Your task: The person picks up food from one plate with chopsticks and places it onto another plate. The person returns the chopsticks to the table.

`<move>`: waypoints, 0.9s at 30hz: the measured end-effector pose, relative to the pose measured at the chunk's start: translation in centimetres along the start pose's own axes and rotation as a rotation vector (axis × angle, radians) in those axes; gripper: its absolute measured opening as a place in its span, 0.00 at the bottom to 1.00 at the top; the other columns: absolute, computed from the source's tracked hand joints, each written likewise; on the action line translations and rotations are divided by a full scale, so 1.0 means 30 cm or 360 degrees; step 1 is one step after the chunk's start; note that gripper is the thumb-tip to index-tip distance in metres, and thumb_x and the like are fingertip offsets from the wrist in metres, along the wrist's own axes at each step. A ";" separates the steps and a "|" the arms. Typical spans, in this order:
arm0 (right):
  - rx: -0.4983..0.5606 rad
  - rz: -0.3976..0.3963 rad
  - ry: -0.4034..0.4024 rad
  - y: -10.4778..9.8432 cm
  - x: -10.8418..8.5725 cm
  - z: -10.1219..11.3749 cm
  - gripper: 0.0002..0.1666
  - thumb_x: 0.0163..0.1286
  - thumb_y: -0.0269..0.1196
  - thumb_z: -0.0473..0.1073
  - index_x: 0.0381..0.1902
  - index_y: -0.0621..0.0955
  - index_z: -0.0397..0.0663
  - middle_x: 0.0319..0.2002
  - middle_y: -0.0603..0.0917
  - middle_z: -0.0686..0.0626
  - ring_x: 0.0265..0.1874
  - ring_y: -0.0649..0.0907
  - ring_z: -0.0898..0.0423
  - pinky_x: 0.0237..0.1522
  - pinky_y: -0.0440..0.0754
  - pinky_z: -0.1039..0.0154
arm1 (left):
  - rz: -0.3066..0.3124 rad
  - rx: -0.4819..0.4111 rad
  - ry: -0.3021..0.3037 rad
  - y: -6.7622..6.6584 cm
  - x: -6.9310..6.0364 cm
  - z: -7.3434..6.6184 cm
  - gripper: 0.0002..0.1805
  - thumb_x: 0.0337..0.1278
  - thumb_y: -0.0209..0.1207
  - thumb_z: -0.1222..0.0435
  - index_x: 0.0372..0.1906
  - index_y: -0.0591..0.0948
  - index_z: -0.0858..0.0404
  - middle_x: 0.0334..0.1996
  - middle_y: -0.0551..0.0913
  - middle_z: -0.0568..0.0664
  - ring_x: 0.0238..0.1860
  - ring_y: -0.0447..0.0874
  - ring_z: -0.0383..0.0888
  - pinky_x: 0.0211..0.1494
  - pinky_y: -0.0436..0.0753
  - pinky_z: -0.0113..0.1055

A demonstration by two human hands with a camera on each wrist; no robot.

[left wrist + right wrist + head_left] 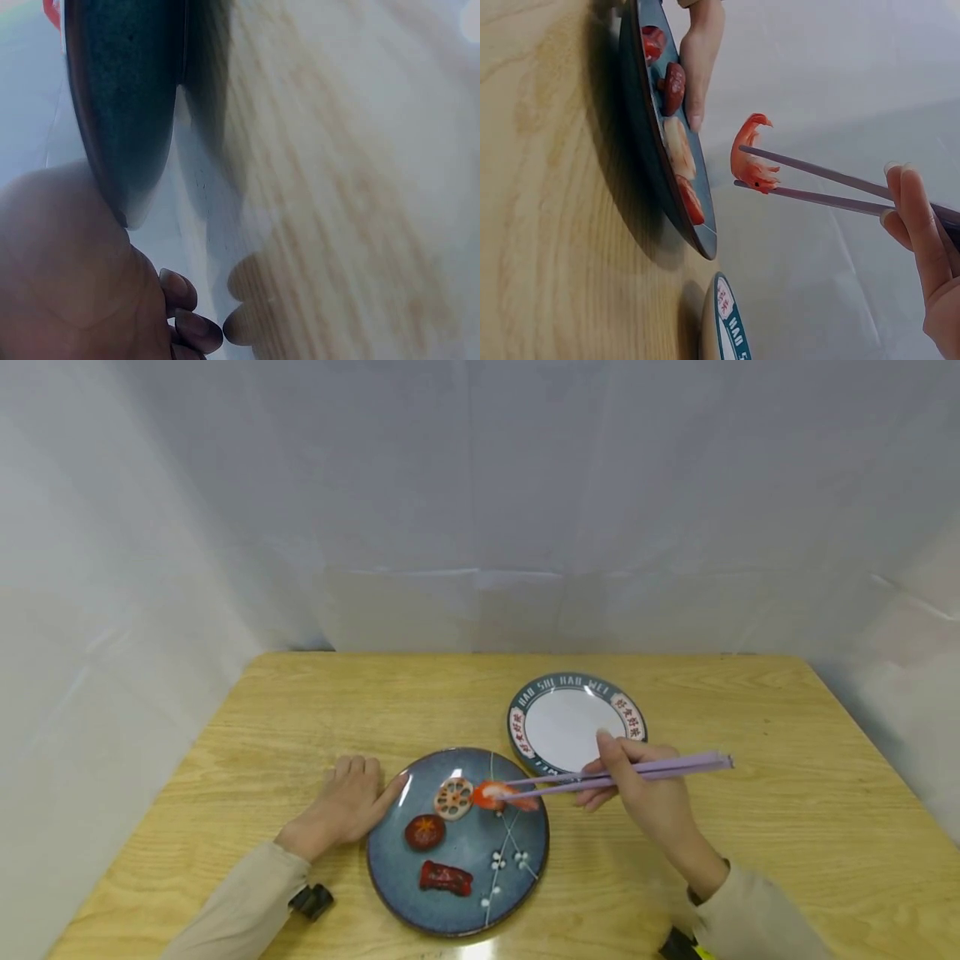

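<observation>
My right hand [651, 789] holds a pair of lilac chopsticks [667, 767]. Their tips pinch an orange-and-white shrimp [751, 154], which the right wrist view shows lifted clear of the blue-grey plate [465, 914]. On that plate lie a lotus root slice [453, 798], a brown mushroom [424, 832] with a star cut and a dark red glazed piece [446, 877]. Another red piece [690, 201] lies near the plate's edge, mostly behind the shrimp in the head view. My left hand [348, 802] rests at the plate's left, thumb on its rim, other fingers on the table.
Behind the blue-grey plate, to the right, stands a white plate [566, 727] with a dark green lettered rim. Both plates are on a wooden table [765, 760]. A pale curtain [480, 510] hangs beyond the far edge.
</observation>
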State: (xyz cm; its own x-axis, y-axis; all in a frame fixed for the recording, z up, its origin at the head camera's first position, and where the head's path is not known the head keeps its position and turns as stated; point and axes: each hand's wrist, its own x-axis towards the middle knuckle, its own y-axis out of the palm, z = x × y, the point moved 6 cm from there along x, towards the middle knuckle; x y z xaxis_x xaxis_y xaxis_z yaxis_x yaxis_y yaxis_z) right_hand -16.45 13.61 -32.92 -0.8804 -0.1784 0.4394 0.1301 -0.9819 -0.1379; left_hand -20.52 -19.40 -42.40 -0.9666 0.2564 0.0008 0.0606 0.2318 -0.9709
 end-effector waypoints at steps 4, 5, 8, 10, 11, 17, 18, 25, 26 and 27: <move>0.0053 0.0051 -0.0064 0.011 -0.012 0.007 0.22 0.77 0.45 0.30 0.27 0.81 0.27 0.17 0.83 0.39 0.14 0.84 0.53 0.14 0.78 0.58 | -0.0002 -0.0003 0.0009 0.000 0.002 -0.001 0.26 0.73 0.42 0.47 0.28 0.67 0.66 0.34 0.69 0.62 0.43 0.68 0.60 0.44 0.67 0.52; 0.0068 0.0063 -0.0078 0.014 -0.014 0.009 0.22 0.76 0.45 0.30 0.27 0.81 0.27 0.17 0.83 0.39 0.14 0.84 0.53 0.13 0.78 0.58 | -0.0001 -0.0002 0.0008 0.000 0.003 -0.001 0.26 0.73 0.42 0.47 0.28 0.66 0.66 0.33 0.69 0.61 0.42 0.68 0.59 0.44 0.67 0.52; 0.0095 0.0098 -0.0115 0.022 -0.022 0.013 0.21 0.76 0.45 0.28 0.27 0.81 0.27 0.17 0.83 0.39 0.14 0.84 0.53 0.13 0.78 0.59 | 0.0001 -0.0002 0.0002 -0.001 0.005 -0.001 0.26 0.73 0.42 0.47 0.28 0.66 0.66 0.33 0.69 0.61 0.41 0.68 0.58 0.43 0.66 0.51; 0.0101 0.0120 -0.0135 0.026 -0.027 0.015 0.21 0.75 0.45 0.27 0.26 0.81 0.27 0.17 0.83 0.38 0.14 0.84 0.52 0.13 0.78 0.59 | 0.0006 -0.0004 -0.0003 0.000 0.005 -0.001 0.26 0.73 0.42 0.47 0.28 0.67 0.66 0.33 0.69 0.61 0.41 0.67 0.58 0.42 0.66 0.51; 0.0101 0.0130 -0.0138 0.027 -0.030 0.015 0.21 0.75 0.45 0.27 0.26 0.81 0.27 0.17 0.83 0.38 0.14 0.84 0.52 0.13 0.78 0.59 | 0.0008 -0.0005 -0.0007 0.000 0.005 -0.002 0.26 0.73 0.42 0.47 0.28 0.67 0.66 0.34 0.69 0.61 0.41 0.67 0.58 0.42 0.66 0.51; 0.0096 0.0180 -0.0126 0.027 -0.040 0.008 0.21 0.75 0.45 0.26 0.26 0.81 0.27 0.17 0.82 0.37 0.14 0.84 0.53 0.13 0.78 0.59 | -0.0002 -0.0013 -0.0012 0.000 0.003 -0.004 0.27 0.72 0.42 0.47 0.27 0.67 0.66 0.34 0.70 0.63 0.41 0.68 0.59 0.43 0.67 0.51; 0.0101 0.0193 -0.0128 0.027 -0.041 0.007 0.21 0.75 0.45 0.26 0.26 0.81 0.27 0.17 0.82 0.36 0.14 0.84 0.53 0.13 0.78 0.59 | -0.0005 -0.0012 -0.0011 0.000 0.003 -0.004 0.27 0.72 0.42 0.47 0.27 0.67 0.66 0.35 0.70 0.63 0.42 0.68 0.59 0.43 0.67 0.51; 0.0109 0.0259 -0.0097 0.035 -0.051 -0.003 0.20 0.74 0.46 0.26 0.27 0.81 0.27 0.18 0.83 0.38 0.14 0.84 0.52 0.14 0.78 0.58 | -0.0005 0.0002 -0.0011 0.005 0.002 -0.002 0.27 0.72 0.42 0.46 0.28 0.67 0.66 0.35 0.70 0.63 0.41 0.68 0.59 0.42 0.66 0.51; 0.0107 0.0266 -0.0089 0.037 -0.053 -0.005 0.20 0.74 0.46 0.26 0.27 0.81 0.27 0.18 0.83 0.38 0.14 0.84 0.52 0.14 0.78 0.58 | -0.0007 0.0002 -0.0008 0.005 0.002 -0.003 0.27 0.72 0.42 0.46 0.28 0.67 0.66 0.35 0.70 0.62 0.41 0.67 0.59 0.42 0.66 0.51; 0.0110 0.0273 -0.0086 0.039 -0.054 -0.006 0.20 0.74 0.46 0.26 0.27 0.81 0.27 0.18 0.83 0.38 0.14 0.84 0.52 0.14 0.78 0.58 | -0.0009 0.0004 -0.0005 0.005 0.002 -0.003 0.27 0.72 0.42 0.46 0.28 0.67 0.66 0.34 0.69 0.62 0.40 0.67 0.58 0.42 0.66 0.50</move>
State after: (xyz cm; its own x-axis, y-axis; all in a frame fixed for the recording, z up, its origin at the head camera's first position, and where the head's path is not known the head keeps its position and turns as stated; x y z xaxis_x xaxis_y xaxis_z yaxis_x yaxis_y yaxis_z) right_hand -14.96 12.78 -33.96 -0.8170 -0.3446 0.4623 0.3087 -0.9386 -0.1542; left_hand -20.55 -19.28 -42.52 -0.9678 0.2518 0.0057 0.0544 0.2309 -0.9715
